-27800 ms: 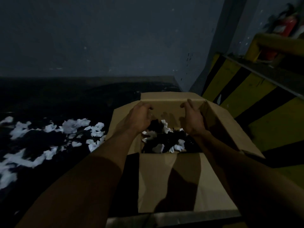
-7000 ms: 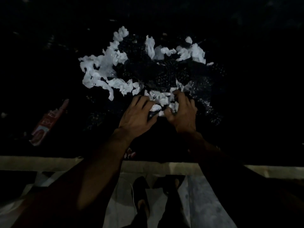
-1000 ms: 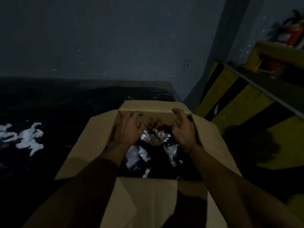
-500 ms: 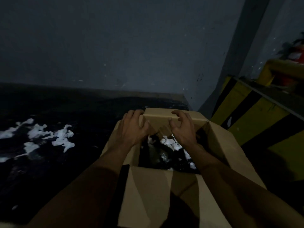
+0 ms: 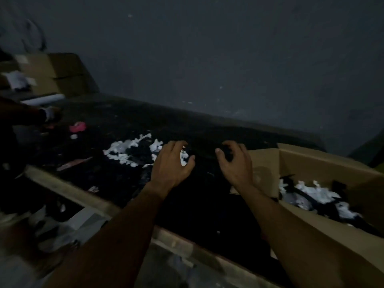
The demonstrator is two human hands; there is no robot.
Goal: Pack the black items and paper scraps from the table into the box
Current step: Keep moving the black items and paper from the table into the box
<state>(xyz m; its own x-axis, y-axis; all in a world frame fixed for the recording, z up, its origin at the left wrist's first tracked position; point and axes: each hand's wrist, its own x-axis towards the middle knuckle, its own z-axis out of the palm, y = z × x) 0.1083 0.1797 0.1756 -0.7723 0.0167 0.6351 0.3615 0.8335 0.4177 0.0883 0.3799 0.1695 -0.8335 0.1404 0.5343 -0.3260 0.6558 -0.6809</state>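
Note:
White paper scraps (image 5: 126, 150) mixed with dark black items (image 5: 141, 151) lie in a small heap on the dark table (image 5: 207, 204). My left hand (image 5: 171, 164) hovers just right of that heap, fingers spread and curled, holding nothing. My right hand (image 5: 234, 163) is beside it, near the box's left flap, fingers apart and empty. The open cardboard box (image 5: 324, 165) stands at the right, with white scraps and black pieces (image 5: 313, 194) inside it.
The table's pale front edge (image 5: 68, 192) runs diagonally. A pink object (image 5: 78, 127) and a reddish strip (image 5: 72, 163) lie at the left. Another person's arm (image 5: 27, 115) reaches in at far left. Stacked cartons (image 5: 58, 75) stand at the back left. A grey wall is behind.
Both hands have left the box and swung left over the table toward the heap of scraps. The view has turned left, so the box now sits at the right.

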